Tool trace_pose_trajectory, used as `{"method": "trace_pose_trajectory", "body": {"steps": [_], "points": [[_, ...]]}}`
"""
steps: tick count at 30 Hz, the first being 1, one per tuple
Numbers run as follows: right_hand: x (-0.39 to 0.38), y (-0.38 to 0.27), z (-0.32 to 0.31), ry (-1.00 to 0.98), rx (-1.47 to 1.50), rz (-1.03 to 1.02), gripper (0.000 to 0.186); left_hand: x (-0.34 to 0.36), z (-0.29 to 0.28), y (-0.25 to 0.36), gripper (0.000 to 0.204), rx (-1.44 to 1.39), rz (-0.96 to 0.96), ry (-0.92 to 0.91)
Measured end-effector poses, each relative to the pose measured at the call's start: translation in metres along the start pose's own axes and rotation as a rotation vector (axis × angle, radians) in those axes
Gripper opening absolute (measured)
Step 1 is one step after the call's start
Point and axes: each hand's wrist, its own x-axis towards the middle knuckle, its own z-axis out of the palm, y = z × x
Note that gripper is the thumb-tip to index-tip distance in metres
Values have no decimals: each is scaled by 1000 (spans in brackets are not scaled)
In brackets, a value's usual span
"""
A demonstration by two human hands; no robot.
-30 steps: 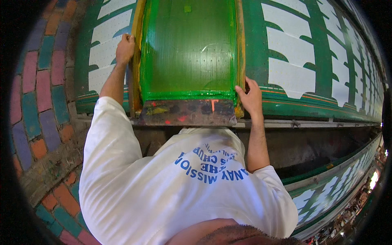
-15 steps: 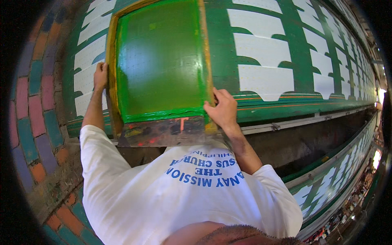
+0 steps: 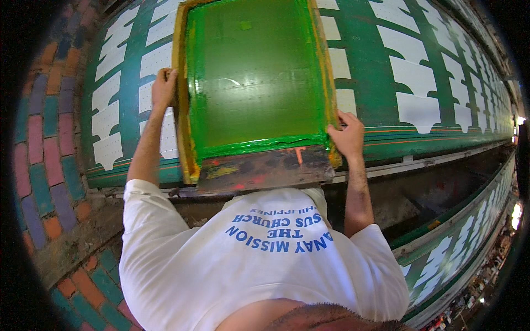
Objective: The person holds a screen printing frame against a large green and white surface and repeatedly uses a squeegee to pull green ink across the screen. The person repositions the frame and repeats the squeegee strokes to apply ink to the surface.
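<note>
Along the near edge of the green table, head view: we grip the green screen by its wooden frame, left hand on the left side, right hand lower on the right. We cannot tell whether it touches the white pieces. Our judgement: keep both sides level, avoid dragging.

Multicol. brick floor, L; 2nd green table w/ white pcs, lower R; clutter beyond.

Printing workshop: framed screen, long green table.
</note>
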Motion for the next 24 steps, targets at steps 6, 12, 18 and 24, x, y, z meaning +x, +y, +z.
{"method": "trace_pose_trajectory", "body": {"steps": [6,12,18,24], "points": [[10,85,-73,-68,148,86,49,-53,71,95,49,83,-40,12],[9,119,-97,-114,84,145,51,-71,100,133,48,122,-77,-2],[2,113,-104,-158,188,246,51,-75,109,141,48,158,-138,-31],[-20,58,-122,-257,-136,-171,46,-79,107,141,50,99,-112,-34]]}}
